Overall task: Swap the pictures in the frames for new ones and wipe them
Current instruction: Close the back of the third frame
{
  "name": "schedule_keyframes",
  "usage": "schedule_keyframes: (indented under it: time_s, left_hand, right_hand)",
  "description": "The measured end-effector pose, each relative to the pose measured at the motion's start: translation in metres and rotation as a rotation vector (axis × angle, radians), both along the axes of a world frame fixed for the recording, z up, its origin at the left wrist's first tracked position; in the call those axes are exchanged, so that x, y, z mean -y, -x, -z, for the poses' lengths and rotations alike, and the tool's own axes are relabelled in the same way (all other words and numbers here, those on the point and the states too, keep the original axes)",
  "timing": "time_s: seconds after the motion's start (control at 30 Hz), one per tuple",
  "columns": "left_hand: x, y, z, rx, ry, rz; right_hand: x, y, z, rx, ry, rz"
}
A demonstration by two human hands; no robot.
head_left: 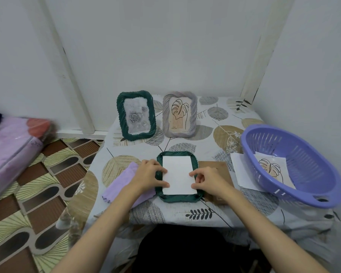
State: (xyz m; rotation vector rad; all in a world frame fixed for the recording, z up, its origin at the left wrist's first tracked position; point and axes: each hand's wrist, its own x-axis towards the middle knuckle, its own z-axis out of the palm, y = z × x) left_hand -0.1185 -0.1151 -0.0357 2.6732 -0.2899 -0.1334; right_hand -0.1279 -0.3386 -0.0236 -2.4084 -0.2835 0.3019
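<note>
A dark green frame [177,197] lies face down on the table in front of me. A white picture sheet [178,175], blank side up, sits in its opening. My left hand [150,174] presses the sheet's left edge with its fingertips. My right hand [209,179] pinches the sheet's right edge. A brown backing board [219,168] lies just right of the frame, partly under my right hand. A folded lilac cloth [122,183] lies to the left, partly under my left wrist. Two frames stand at the back: a green one [135,115] with a grey rose picture and a grey-lilac one [179,114] with a leaf drawing.
A purple plastic basket [303,168] stands tilted at the right with a leaf picture [272,168] inside and white paper [242,172] under it. The table [185,215] has a leaf-patterned cover. A pink wrapped bundle [10,148] lies on the floor at the left.
</note>
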Motion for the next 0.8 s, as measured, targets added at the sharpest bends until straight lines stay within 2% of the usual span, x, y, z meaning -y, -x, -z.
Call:
schedule_keyframes:
  time_s: [0.27, 0.43, 0.53, 0.8]
  left_hand:
    - [-0.003, -0.003, 0.001, -0.034, 0.004, 0.028]
    - [-0.003, -0.004, 0.001, -0.009, -0.006, 0.022]
    - [-0.005, -0.006, 0.003, -0.065, -0.033, 0.036]
    - [-0.006, -0.005, 0.011, -0.092, -0.057, 0.047]
  right_hand:
    - [-0.003, -0.001, 0.001, 0.091, 0.116, -0.011]
    - [-0.007, -0.003, 0.001, 0.195, 0.281, -0.032]
    - [-0.008, -0.004, 0.002, 0.154, 0.36, -0.073]
    - [-0.004, -0.002, 0.002, 0.105, 0.297, -0.052]
